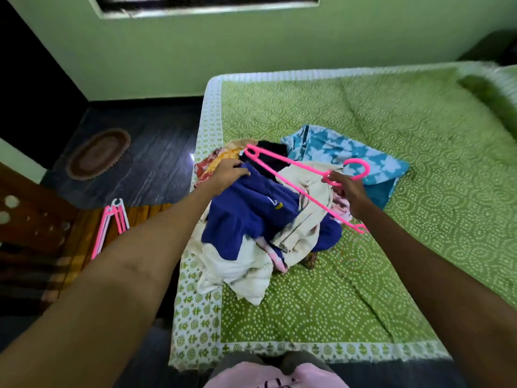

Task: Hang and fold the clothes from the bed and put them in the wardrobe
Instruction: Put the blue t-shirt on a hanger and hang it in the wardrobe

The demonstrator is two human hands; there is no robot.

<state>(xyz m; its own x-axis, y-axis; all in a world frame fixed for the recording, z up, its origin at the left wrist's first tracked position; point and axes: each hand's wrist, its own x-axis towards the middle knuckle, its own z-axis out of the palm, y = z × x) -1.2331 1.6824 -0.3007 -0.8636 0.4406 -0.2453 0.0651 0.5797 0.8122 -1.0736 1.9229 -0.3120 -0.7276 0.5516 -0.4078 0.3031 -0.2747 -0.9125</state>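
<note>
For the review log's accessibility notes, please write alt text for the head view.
A person's right hand holds a pink hanger over a pile of clothes on a green bed, while the left hand grips a blue garment atop the pile. More hangers lie on the floor at left.

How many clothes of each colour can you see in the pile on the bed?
Blue clothes: 2, dark blue garment and turquoise flowered cloth
Cream clothes: 2, and
Black cloth: 1
Orange patterned cloth: 1
Total: 6 visible; others may be buried.
</note>
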